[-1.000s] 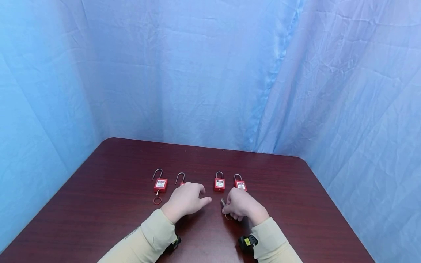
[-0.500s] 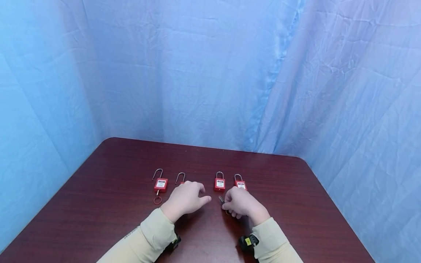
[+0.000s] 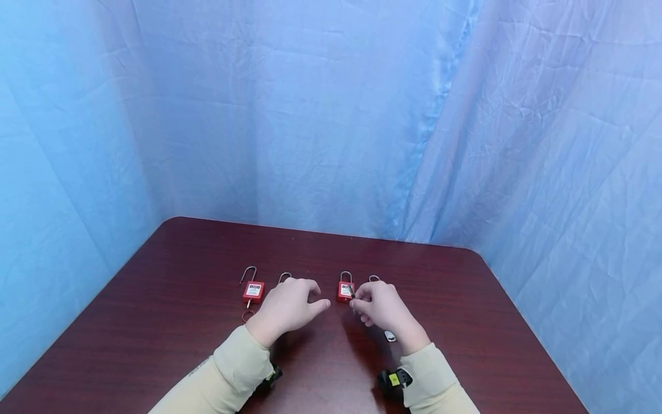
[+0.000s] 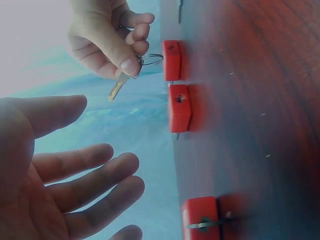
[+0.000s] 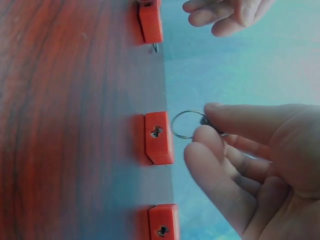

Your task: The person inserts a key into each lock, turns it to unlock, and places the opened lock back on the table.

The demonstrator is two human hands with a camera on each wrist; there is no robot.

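dark wooden table (image 3: 155,345) with red padlocks (image 3: 253,291)

padlocks (image 3: 253,291): red bodies, white label with small black and red print, silver shackles
key (image 4: 118,87): silver grey, on a silver ring (image 5: 184,124)
table (image 3: 170,322): dark reddish brown, fine wood-grain stripes
backdrop cloth (image 3: 331,115): light blue, plain, with creases
sleeves (image 3: 235,368): pale beige
wrist devices (image 3: 391,379): black, one with a small yellow mark, lower middle of the head view
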